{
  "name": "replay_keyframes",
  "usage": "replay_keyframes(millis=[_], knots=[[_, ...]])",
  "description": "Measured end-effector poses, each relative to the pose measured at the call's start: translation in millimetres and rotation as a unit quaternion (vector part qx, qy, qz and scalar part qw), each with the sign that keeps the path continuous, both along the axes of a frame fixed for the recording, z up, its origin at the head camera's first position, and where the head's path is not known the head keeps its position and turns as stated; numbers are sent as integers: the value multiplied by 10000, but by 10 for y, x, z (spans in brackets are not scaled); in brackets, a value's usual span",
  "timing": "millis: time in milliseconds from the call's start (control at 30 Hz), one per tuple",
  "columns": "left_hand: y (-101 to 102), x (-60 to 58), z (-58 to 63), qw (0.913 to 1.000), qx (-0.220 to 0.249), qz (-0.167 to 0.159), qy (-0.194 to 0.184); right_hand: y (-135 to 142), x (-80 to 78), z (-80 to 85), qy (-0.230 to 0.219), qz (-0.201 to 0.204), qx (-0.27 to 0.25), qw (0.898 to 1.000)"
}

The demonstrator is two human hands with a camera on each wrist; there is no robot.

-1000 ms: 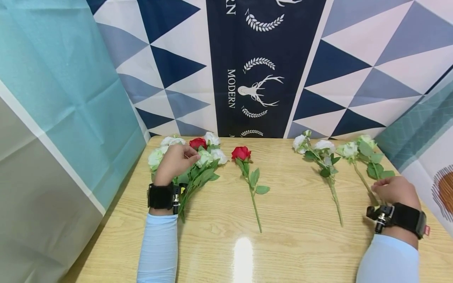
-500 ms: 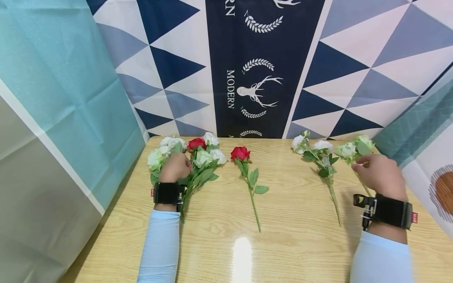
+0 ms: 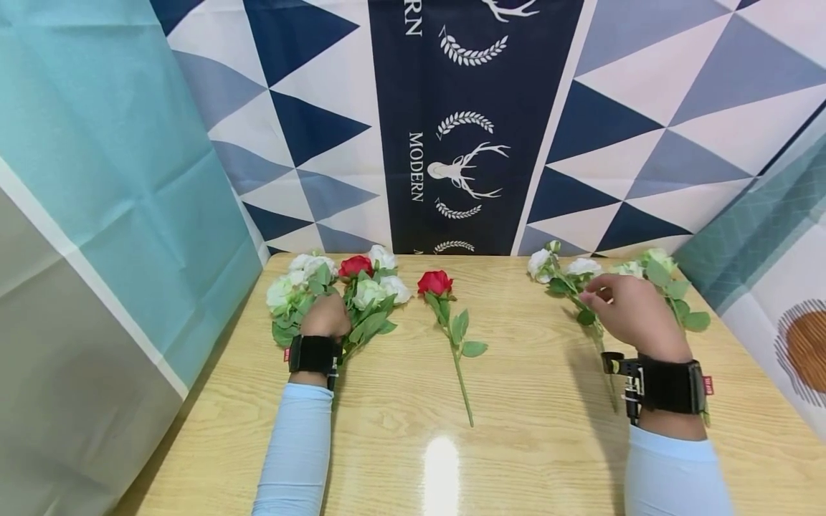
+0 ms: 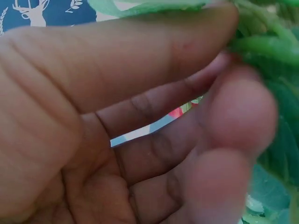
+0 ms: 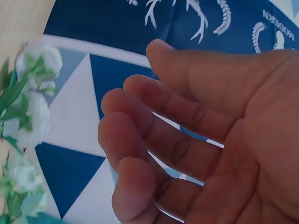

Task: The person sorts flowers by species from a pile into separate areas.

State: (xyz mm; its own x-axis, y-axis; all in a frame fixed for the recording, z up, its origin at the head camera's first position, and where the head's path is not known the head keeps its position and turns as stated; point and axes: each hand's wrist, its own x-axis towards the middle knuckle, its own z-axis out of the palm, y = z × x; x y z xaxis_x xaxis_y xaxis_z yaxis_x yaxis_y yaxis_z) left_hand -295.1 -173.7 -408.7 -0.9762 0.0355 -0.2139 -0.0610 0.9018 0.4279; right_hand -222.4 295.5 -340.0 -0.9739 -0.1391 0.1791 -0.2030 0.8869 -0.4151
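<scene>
My left hand (image 3: 327, 315) is down among the flowers at the table's left. In the left wrist view its thumb and index finger pinch a green stem (image 4: 266, 48), with leaves around the fingertips. White roses (image 3: 312, 265), a red rose (image 3: 355, 266) and pale green blooms (image 3: 370, 293) surround that hand. My right hand (image 3: 635, 312) hovers over the flowers on the right, its fingers loosely bent and nothing between them. It partly covers a white rose stem (image 3: 613, 387) and a pale green rose (image 3: 629, 269). A single red rose (image 3: 435, 282) with a leafy stem lies between my hands.
The flowers lie on a pale wooden table (image 3: 523, 444). A patterned cloth (image 3: 464, 129) hangs at the back, a teal and grey one (image 3: 116, 179) at the left, and another (image 3: 781, 287) at the right.
My right hand has moved left, from the pale green rose stems toward the white roses. The left hand has lowered into the left flowers and curled around a stem.
</scene>
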Motion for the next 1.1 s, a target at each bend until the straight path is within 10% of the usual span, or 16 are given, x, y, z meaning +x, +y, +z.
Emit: replay_keyframes(millis=[667, 1100], knots=[[-54, 93, 152, 9998, 163, -73, 52, -720, -147, -236, -188, 1227, -436, 9913], [-2, 361, 509, 9727, 298, 121, 2297, -887, -126, -265, -180, 1395, -479, 9889]])
